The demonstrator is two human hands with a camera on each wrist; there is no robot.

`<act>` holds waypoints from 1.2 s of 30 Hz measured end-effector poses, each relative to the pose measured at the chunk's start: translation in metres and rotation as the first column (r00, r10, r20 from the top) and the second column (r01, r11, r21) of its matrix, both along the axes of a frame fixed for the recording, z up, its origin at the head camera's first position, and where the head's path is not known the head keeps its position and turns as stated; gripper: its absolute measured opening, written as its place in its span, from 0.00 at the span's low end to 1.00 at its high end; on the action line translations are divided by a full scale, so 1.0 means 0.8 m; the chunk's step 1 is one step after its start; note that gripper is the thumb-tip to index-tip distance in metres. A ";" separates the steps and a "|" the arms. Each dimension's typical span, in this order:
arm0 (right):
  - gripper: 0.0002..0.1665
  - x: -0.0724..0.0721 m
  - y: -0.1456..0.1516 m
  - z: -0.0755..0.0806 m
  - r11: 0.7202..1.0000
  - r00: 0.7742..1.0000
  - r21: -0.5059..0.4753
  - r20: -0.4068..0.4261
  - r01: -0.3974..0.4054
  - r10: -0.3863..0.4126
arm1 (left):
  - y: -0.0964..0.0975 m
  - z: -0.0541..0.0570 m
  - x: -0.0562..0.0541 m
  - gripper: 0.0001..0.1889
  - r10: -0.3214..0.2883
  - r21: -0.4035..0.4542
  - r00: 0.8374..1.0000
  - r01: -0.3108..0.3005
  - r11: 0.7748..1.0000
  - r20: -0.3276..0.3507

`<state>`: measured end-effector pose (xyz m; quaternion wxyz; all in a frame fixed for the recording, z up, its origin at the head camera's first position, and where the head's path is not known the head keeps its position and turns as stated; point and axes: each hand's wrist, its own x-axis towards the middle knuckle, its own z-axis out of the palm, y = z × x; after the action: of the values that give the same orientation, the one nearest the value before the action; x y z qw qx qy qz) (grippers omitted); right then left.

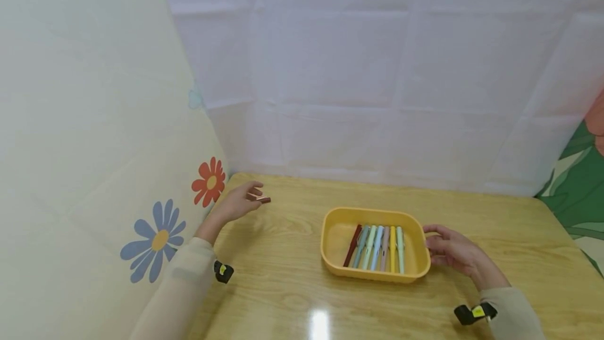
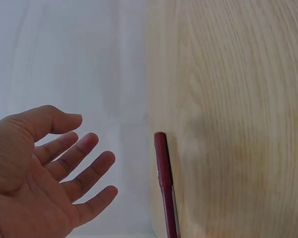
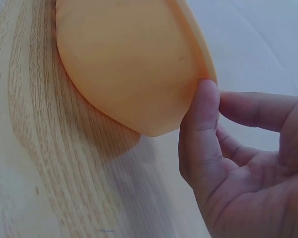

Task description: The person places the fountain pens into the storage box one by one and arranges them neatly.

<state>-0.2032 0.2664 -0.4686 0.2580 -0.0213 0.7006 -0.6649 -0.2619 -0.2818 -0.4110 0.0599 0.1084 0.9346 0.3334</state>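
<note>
A dark red pen [image 2: 164, 173] lies on the wooden table at the far left. My left hand [image 1: 240, 201] hovers beside it with relaxed, spread fingers; in the left wrist view a gap shows between the fingers and the pen. A yellow plastic tray [image 1: 330, 224] stands right of the table's middle. Several pens [image 1: 377, 248] lie side by side in it: dark red, teal, green, blue, mauve, yellow and pale green. At the tray's right end my right hand [image 3: 238, 163] pinches the rim between thumb and finger.
White cloth [image 1: 330, 93] hangs behind the table's back edge. A cloth with a blue flower [image 1: 160, 240] and a red flower stands along the left side, close to my left arm. Green leaf print [image 1: 585, 188] covers the right side.
</note>
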 end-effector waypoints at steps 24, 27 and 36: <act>0.29 0.000 -0.001 -0.001 1.000 1.000 -0.006 -0.008 0.000 0.000 | -0.033 -0.042 -0.026 0.30 0.099 -0.231 0.993 -0.111 0.967 -0.064; 0.29 0.000 -0.001 -0.002 1.000 1.000 -0.014 -0.006 -0.003 0.003 | -0.033 -0.046 -0.025 0.32 0.113 -0.217 0.993 -0.116 0.969 -0.030; 0.28 -0.001 -0.001 -0.004 1.000 1.000 -0.026 -0.002 -0.005 0.005 | -0.033 -0.056 -0.027 0.31 0.156 -0.288 0.988 -0.149 0.946 0.001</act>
<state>-0.2037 0.2654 -0.4718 0.2587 -0.0269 0.6922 -0.6732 -0.2837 -0.3081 -0.4560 0.0601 0.0220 0.9779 0.1991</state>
